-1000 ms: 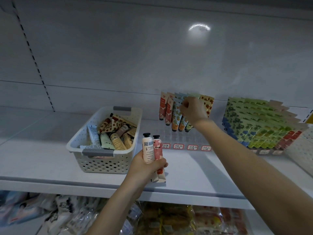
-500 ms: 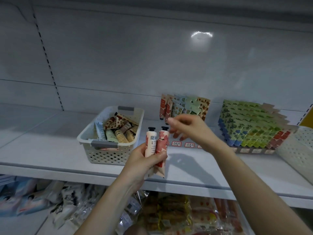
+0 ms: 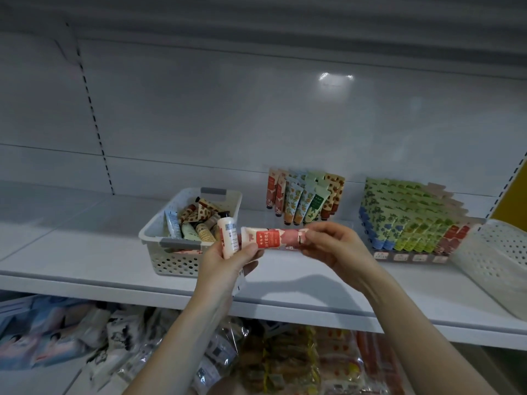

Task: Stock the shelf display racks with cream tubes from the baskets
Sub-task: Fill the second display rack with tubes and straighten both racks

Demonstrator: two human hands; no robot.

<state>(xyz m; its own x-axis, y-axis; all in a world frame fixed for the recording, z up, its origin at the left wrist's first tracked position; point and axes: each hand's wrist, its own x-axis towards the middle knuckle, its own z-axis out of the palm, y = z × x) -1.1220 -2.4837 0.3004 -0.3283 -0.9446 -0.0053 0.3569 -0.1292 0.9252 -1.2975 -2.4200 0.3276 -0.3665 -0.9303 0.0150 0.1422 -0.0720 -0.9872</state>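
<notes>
My left hand (image 3: pixel 231 262) grips a white cream tube (image 3: pixel 228 233) standing upright, cap up. A pink-and-red cream tube (image 3: pixel 272 238) lies sideways between both hands; my right hand (image 3: pixel 333 246) pinches its cap end, and its other end rests by my left thumb. Behind them, a white perforated basket (image 3: pixel 176 259) holds several loose tubes. The middle display rack (image 3: pixel 305 195) at the back of the shelf holds several tubes standing cap down. A second rack (image 3: pixel 410 226) to the right is packed with green, blue and red tubes.
Another white perforated basket (image 3: pixel 499 255) sits at the far right of the white shelf (image 3: pixel 85 252). Price labels (image 3: pixel 410 256) line the right rack's front. Bagged goods (image 3: pixel 271 363) fill the shelf below.
My right hand came back from the middle rack and took hold of the pink tube's cap end. That tube swung from upright to sideways. The view shifted slightly.
</notes>
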